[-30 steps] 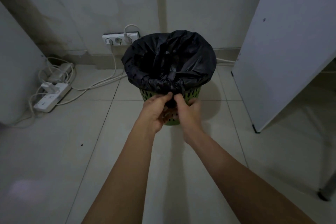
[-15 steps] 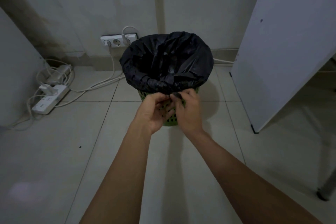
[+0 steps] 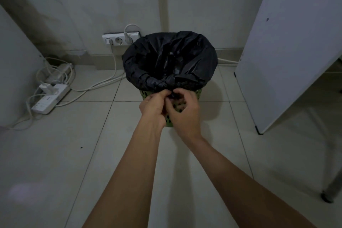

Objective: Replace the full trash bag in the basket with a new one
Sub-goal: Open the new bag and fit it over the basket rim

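Observation:
A green perforated basket [image 3: 198, 93] stands on the tiled floor near the wall. A black trash bag [image 3: 169, 61] lines it, with its edge folded over the rim. At the near side of the rim the bag is gathered into a small bunch. My left hand [image 3: 154, 106] and my right hand [image 3: 185, 111] are side by side in front of the basket, and the fingertips of both pinch that bunch. The hands hide much of the basket's front. I cannot tell what lies inside the bag.
A white wall socket strip [image 3: 121, 38] with plugs sits behind the basket on the left. White cables and a power strip [image 3: 50, 99] lie on the floor at the left. A white panel [image 3: 288, 52] leans at the right, and a metal leg [image 3: 331, 189] stands at the far right.
Both hands have stayed at the bag's gathered front edge. The fingers have shifted slightly upward on the bunch, and the right hand's fingers have curled over it.

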Tool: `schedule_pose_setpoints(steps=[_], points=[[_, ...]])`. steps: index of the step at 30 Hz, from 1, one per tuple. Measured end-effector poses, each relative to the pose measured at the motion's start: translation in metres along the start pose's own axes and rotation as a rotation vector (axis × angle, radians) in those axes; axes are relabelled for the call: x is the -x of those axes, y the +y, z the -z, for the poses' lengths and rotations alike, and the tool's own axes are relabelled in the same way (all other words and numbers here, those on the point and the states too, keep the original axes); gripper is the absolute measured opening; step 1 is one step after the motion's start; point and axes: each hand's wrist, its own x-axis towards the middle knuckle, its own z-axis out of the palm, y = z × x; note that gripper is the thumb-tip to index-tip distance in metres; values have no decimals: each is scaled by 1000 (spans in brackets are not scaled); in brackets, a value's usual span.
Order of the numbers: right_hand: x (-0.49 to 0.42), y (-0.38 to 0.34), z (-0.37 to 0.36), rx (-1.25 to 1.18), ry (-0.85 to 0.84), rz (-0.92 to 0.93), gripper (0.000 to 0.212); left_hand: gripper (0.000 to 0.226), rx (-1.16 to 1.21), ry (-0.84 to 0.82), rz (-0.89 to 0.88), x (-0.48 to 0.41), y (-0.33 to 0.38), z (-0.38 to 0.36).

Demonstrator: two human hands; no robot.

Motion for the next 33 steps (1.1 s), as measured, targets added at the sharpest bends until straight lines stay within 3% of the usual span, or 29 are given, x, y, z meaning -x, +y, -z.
schedule_pose_setpoints(steps=[3, 7, 10, 13, 17, 23, 27, 31, 33], points=[[0, 9, 2, 48, 1, 17, 25, 21, -55, -36, 61, 0, 4, 1], [-16, 2, -3, 8, 75, -172, 13, 14, -81, -171, 90, 6, 8, 7], [-20, -8, -12, -139, 97, -400, 11, 33, -21, -191, 87, 10, 15, 4], [-23, -18, -15, -302, 150, -632, 15, 54, -109, -140, 60, 8, 20, -4], [-37, -27, -18, -593, 285, -930, 13, 42, -186, -42, -20, -3, 28, -13], [-57, -29, -16, -833, 241, -1133, 6, 45, -235, -92, 50, -7, 36, -15], [-56, -39, -11, -822, 256, -1134, 20, 41, -229, -109, 68, -5, 35, -18], [-64, -46, -16, -830, 256, -1100, 62, 40, -252, -159, 115, 1, 29, -22], [-76, -28, -23, -743, 299, -1133, 65, 39, -298, -176, 118, 6, 27, -25]])
